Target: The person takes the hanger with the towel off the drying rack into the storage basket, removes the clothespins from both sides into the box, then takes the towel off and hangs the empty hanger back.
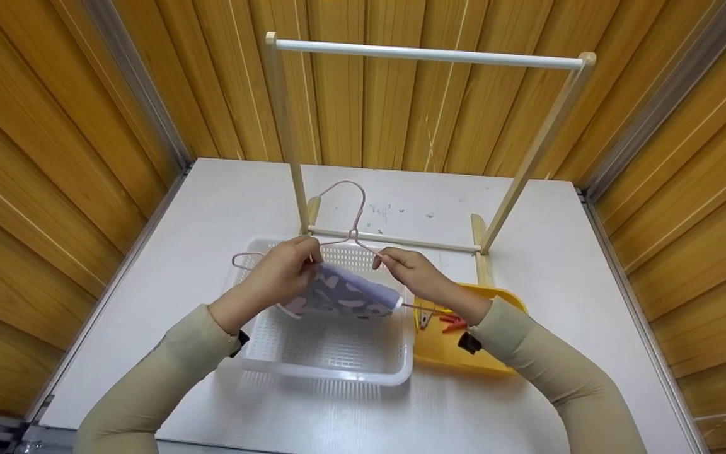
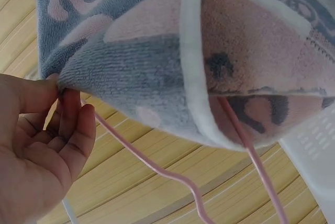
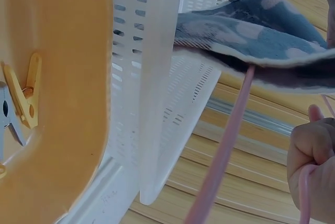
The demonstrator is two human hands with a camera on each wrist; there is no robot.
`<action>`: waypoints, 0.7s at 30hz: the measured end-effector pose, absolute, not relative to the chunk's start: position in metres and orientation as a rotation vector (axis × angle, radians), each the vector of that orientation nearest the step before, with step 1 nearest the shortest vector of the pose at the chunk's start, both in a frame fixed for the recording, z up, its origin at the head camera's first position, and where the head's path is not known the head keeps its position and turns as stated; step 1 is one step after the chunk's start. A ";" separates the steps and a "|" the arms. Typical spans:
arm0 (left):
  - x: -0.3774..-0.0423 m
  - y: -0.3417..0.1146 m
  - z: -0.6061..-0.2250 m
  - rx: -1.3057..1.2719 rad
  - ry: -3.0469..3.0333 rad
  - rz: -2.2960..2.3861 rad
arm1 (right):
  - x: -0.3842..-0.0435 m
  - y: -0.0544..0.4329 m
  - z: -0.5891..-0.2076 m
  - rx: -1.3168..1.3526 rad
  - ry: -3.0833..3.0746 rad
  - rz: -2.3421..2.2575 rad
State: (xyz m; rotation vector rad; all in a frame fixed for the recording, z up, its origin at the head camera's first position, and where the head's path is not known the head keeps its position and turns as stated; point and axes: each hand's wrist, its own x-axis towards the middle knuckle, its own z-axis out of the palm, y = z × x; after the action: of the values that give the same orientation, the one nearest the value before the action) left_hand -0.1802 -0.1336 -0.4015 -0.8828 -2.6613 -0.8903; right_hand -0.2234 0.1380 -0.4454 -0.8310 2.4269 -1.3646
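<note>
A pink wire hanger is held up over the white basket, its hook pointing away toward the rack. Folded over its lower bar is a grey and pink patterned towel with a white edge. My left hand pinches the towel's fold between thumb and fingers; the left wrist view shows this grip on the cloth. With curled fingers, my right hand grips the hanger's right shoulder. In the right wrist view the lower bar runs out from inside the towel's fold.
A white perforated basket stands below the hands. Beside it on the right, a yellow tray contains red, yellow and grey clothespins. Behind stands a wooden rack with a white top rail. Wood-panelled walls surround the white table.
</note>
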 end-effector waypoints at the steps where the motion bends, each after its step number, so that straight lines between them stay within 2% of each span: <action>1: -0.180 -0.134 -0.400 -0.863 -2.663 -0.916 | -0.224 0.138 -0.446 -0.830 2.429 -1.368; 12: -0.177 -0.132 -0.384 -0.666 -2.684 -1.179 | -0.224 0.138 -0.447 -0.829 2.411 -1.394; 21: -0.172 -0.130 -0.373 -0.660 -2.689 -1.165 | -0.225 0.140 -0.454 -0.812 2.445 -1.361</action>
State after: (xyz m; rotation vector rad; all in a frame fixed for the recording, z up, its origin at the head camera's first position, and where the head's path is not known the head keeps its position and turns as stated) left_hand -0.1716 -0.1303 -0.3732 -0.6600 -2.6886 -1.1649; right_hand -0.2247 0.1403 -0.4535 -0.8119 2.4452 -1.3613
